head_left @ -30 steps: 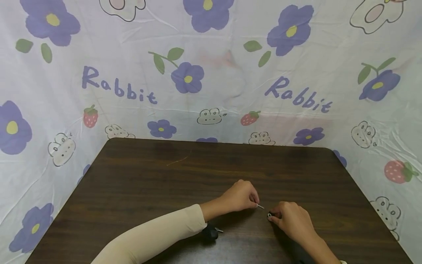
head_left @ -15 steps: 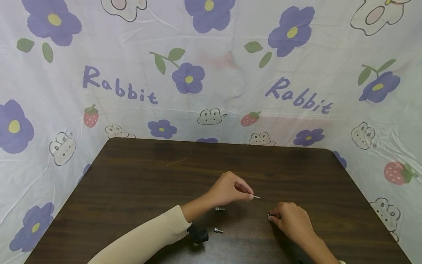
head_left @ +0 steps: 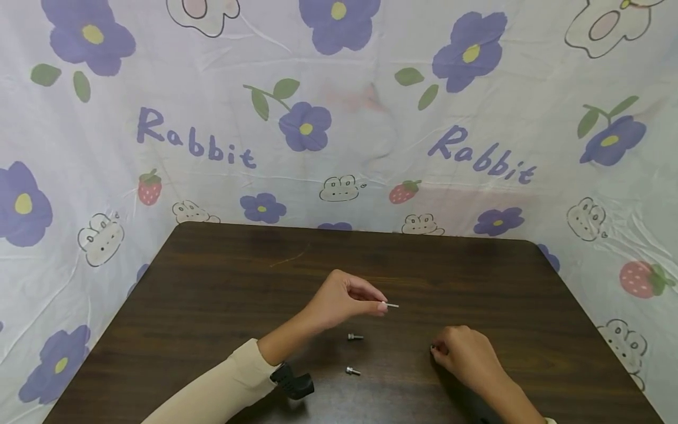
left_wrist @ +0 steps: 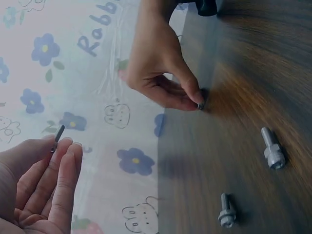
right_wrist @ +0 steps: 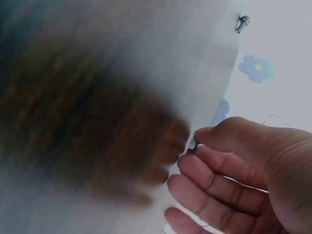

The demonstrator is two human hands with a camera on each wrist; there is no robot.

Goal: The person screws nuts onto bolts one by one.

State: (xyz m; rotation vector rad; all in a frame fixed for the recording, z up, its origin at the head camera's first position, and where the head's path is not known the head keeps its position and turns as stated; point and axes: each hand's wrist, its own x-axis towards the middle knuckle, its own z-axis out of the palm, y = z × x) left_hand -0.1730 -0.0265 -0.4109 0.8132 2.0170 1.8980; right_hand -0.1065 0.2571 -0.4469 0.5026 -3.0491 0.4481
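My left hand (head_left: 344,299) is raised above the middle of the table and pinches a small metal bolt (head_left: 393,305) between thumb and fingers. Its thin shank sticks out to the right; the fingertips cover the rest. Low over the table to the right, my right hand (head_left: 467,356) pinches a small nut (left_wrist: 201,103) on the tabletop, mostly hidden by thumb and fingertip. Two bolts lie on the wood between the arms: one (head_left: 355,337) farther back, another (head_left: 352,371) nearer the front. In the left wrist view both show nuts or collars by their heads.
The dark wooden table (head_left: 238,282) carries these parts. A white cloth (head_left: 360,141) printed with flowers and rabbits hangs behind and at both sides. A black wrist camera (head_left: 293,383) sits on my left wrist, near the front bolt.
My left hand has drawn away from the right hand, going left and upward with the bolt in it. Both loose bolts have come into full view. My right hand has stayed put.
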